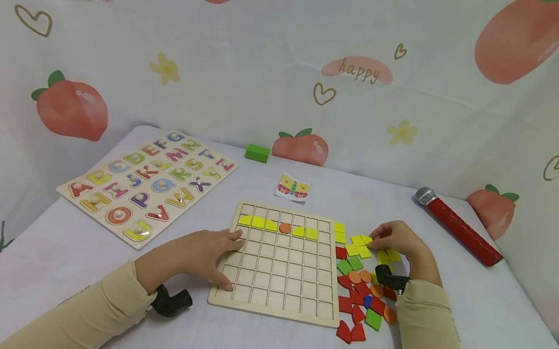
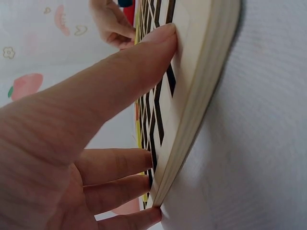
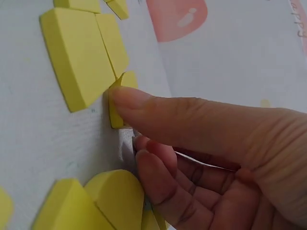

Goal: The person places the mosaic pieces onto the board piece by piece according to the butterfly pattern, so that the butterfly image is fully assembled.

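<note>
In the head view, a wooden grid board (image 1: 280, 268) lies on the table. Along one of its upper rows are several yellow tiles (image 1: 258, 222) and an orange disc (image 1: 285, 229). My left hand (image 1: 198, 255) rests at the board's left side; in the left wrist view the thumb (image 2: 156, 40) touches the frame, and the straight fingers reach its edge. To the right of the board, my right hand (image 1: 399, 240) is among loose yellow tiles. Its thumb (image 3: 136, 103) presses a small yellow tile (image 3: 115, 112), which looks pinched and slightly tilted; the finger contact behind is hidden.
Red, green, orange and blue pieces (image 1: 360, 301) lie scattered right of the board. A butterfly pattern card (image 1: 293, 188) and a green block (image 1: 257, 153) are behind it. An alphabet puzzle (image 1: 147, 181) lies at left, a red-handled microphone (image 1: 456, 225) at right.
</note>
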Demonstrator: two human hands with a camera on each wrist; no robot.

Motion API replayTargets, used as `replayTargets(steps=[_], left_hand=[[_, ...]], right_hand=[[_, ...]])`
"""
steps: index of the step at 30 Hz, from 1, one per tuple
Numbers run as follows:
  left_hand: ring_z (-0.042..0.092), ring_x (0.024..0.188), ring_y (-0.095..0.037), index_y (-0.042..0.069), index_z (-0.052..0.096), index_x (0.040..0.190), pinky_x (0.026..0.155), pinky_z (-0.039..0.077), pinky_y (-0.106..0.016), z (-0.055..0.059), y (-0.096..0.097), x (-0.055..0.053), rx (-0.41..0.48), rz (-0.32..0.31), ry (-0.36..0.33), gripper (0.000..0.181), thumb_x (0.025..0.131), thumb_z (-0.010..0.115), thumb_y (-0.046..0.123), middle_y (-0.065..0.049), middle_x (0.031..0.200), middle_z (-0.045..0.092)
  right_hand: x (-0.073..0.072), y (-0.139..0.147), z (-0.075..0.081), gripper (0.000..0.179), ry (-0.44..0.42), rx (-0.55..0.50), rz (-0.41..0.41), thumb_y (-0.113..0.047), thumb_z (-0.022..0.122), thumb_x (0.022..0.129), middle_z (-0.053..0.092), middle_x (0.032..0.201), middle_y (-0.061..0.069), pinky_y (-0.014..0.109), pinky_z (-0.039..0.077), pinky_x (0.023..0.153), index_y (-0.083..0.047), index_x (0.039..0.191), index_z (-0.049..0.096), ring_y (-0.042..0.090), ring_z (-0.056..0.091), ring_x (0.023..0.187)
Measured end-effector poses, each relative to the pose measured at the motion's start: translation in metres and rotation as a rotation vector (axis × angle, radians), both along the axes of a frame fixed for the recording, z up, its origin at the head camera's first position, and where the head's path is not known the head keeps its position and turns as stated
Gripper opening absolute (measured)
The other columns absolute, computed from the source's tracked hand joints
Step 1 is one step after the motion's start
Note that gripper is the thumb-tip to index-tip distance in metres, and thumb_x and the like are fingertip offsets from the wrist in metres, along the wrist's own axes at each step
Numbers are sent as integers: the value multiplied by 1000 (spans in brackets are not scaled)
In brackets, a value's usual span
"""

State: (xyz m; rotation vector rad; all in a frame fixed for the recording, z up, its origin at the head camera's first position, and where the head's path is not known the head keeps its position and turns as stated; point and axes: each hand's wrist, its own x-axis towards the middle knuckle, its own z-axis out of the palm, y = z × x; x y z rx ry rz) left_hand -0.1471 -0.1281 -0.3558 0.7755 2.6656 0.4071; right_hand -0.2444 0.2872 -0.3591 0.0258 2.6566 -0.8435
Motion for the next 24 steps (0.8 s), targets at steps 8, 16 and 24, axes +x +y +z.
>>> replayTargets(steps=[8, 16, 24], left_hand=[[29, 140, -30, 9, 43, 140, 112, 29, -49, 0, 0, 0, -10, 3, -8, 87, 69, 77, 49, -10, 152, 31], [28, 140, -32, 9, 43, 140, 112, 29, -50, 1, -1, 0, -14, 13, -17, 88, 69, 77, 49, -10, 152, 30], [28, 140, -31, 11, 43, 140, 112, 29, -50, 0, -1, -1, -12, 11, -14, 88, 69, 76, 51, -8, 152, 29]], right_hand=[[1, -4, 4, 27, 2, -46, 59, -17, 67, 86, 63, 89, 9, 23, 48, 72, 3, 101, 57, 16, 54, 77], [3, -17, 14, 30, 19, -186, 83, -16, 53, 94, 61, 110, 19, 29, 54, 84, 5, 116, 56, 19, 60, 90], [2, -40, 19, 28, 82, -213, 220, -11, 56, 92, 61, 104, 19, 31, 53, 85, 5, 115, 58, 21, 59, 89]])
